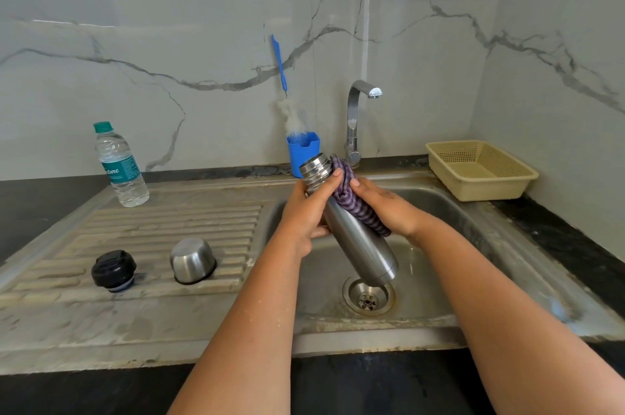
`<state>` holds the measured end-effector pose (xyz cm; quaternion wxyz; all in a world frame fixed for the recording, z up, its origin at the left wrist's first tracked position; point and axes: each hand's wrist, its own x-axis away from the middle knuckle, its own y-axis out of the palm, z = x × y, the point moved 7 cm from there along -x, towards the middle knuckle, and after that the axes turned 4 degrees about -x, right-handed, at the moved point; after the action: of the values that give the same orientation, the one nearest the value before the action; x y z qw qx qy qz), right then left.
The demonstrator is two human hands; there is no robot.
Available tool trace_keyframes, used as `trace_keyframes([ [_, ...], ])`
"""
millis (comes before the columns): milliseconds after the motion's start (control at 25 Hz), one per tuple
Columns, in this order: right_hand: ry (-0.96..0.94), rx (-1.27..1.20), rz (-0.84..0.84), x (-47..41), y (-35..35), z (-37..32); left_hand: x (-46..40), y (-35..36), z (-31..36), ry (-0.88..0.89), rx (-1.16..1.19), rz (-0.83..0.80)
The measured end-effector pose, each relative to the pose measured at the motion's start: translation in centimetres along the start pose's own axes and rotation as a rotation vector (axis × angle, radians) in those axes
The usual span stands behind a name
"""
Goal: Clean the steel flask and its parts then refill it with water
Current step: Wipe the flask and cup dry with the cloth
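Flask held tilted over the sink basin, open mouth up toward back edge, base just above the drain. Left hand wrapped round its upper body, thumb near the neck. Right hand clasps a purple striped cloth against flask's right side. On drainboard, left of basin: black stopper & steel cup, upside down, apart. Water bottle at drainboard's back-left corner. Blue holder w/ brush by the tap; basket at back-right corner.
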<state>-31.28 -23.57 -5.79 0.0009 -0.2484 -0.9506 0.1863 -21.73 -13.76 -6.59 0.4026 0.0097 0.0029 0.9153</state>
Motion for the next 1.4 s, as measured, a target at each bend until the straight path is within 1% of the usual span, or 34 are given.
trace_keyframes([
  [120, 0.091, 0.028, 0.015, 0.2, 0.1, 0.8, -0.2, 0.2, -0.8, -0.038, 0.008, -0.023],
  [160, 0.152, 0.036, 0.032, 0.3, -0.1, 1.2, -0.2, 0.0, -0.6, -0.033, 0.027, -0.017],
  [280, 0.355, 0.076, 0.035, 0.9, -0.9, 3.1, -0.6, -2.1, 0.3, -0.036, 0.162, 0.075],
  [320, 0.391, 0.037, 0.027, 1.1, -1.1, 3.8, -0.9, -3.1, 0.5, -0.042, 0.203, 0.117],
  [440, 0.457, -0.217, -0.013, 1.2, -0.6, 5.8, -1.0, -5.0, 0.0, -0.072, 0.268, 0.211],
  [520, 0.480, -0.328, -0.057, 1.1, 0.7, 6.0, -0.8, -4.5, -0.7, -0.070, 0.207, 0.252],
  [600, 0.423, -0.479, -0.029, 0.6, 1.8, 4.9, -0.7, -2.4, -1.1, -0.063, 0.074, 0.190],
  [680, 0.335, -0.611, 0.101, 0.0, 1.7, 4.1, -0.5, 0.0, -1.7, -0.093, -0.040, 0.055],
  [720, 0.309, -0.641, 0.155, -0.1, 1.5, 3.9, -0.4, 0.7, -1.8, -0.093, -0.096, 0.017],
  [800, 0.279, -0.626, 0.203, -0.2, 1.0, 3.7, -0.3, 1.1, -1.7, -0.069, -0.230, 0.010],
  [880, 0.270, -0.558, 0.221, -0.1, 0.6, 3.7, -0.7, 0.9, -2.0, -0.064, -0.295, 0.029],
  [920, 0.264, -0.515, 0.217, -0.1, 0.6, 3.5, -0.8, 0.7, -2.1, -0.074, -0.277, 0.027],
  [1000, 0.234, -0.441, 0.168, -0.1, 0.7, 3.0, -0.9, 0.3, -2.5, -0.129, -0.148, 0.018],
  [1080, 0.217, -0.393, 0.117, 0.0, 0.9, 2.5, -0.9, -0.6, -3.0, -0.241, 0.077, 0.075],
  [1160, 0.250, -0.356, 0.128, 0.3, 0.6, 2.3, -0.8, -1.4, -3.9, -0.375, 0.319, 0.119],
  [1200, 0.252, -0.349, 0.163, 0.4, 0.2, 2.1, -0.8, -1.6, -4.2, -0.424, 0.418, 0.132],
  [1240, 0.215, -0.368, 0.234, 0.4, -0.5, 1.8, -0.9, -1.8, -4.5, -0.456, 0.493, 0.137],
  [1320, 0.008, -0.474, 0.439, 0.7, -2.1, 0.5, -1.2, -1.7, -4.6, -0.475, 0.571, 0.134],
  [1360, -0.118, -0.481, 0.518, 1.0, -2.5, -0.3, -1.2, -1.6, -4.5, -0.468, 0.581, 0.138],
  [1400, -0.220, -0.391, 0.554, 1.3, -2.5, -1.2, -1.3, -1.3, -4.3, -0.456, 0.591, 0.140],
])
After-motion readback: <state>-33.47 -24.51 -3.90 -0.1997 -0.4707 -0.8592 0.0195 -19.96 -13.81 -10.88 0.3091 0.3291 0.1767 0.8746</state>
